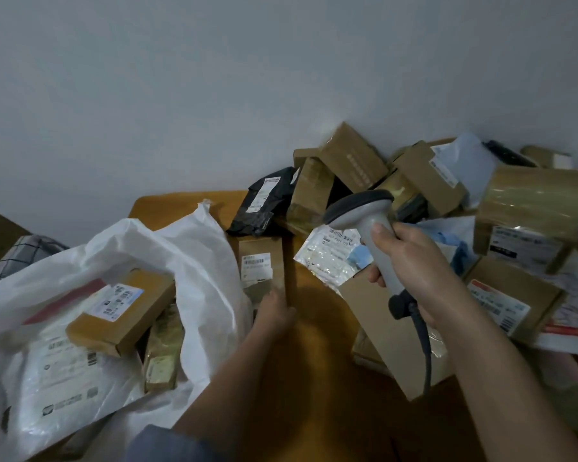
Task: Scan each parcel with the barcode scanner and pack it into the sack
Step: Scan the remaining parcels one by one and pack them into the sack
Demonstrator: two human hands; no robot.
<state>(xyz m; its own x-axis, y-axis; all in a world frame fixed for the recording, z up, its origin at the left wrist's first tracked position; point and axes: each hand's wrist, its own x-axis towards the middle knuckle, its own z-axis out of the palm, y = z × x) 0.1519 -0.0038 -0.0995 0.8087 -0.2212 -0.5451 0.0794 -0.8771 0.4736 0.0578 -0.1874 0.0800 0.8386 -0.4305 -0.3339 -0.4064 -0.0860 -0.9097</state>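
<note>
**Scanner up, left hand on the next box**

Head view, the only one I've got. The right hand (411, 271) is wrapped round the grey handle of the barcode scanner (369, 228), fingers curled tight on it, head aimed up and away toward the heap of parcels (431, 181) against the wall, cable hanging below the wrist. The left hand (276, 311) is down at the near end of a slim brown box (260, 265); fingertips are on its near edge, but I can't tell whether they've closed round it or are only resting there.

Here's the relation that matters: that box lies with its long axis running straight away from me, label facing up, just beside the mouth of the white sack (197, 261). It sits left of the scanner and lower, so the left hand is plainly the nearer one. I judge the scanner has to swing left and tip down onto that label before the box goes sideways into the sack, where a labelled carton (121, 311) already lies on top.
</note>
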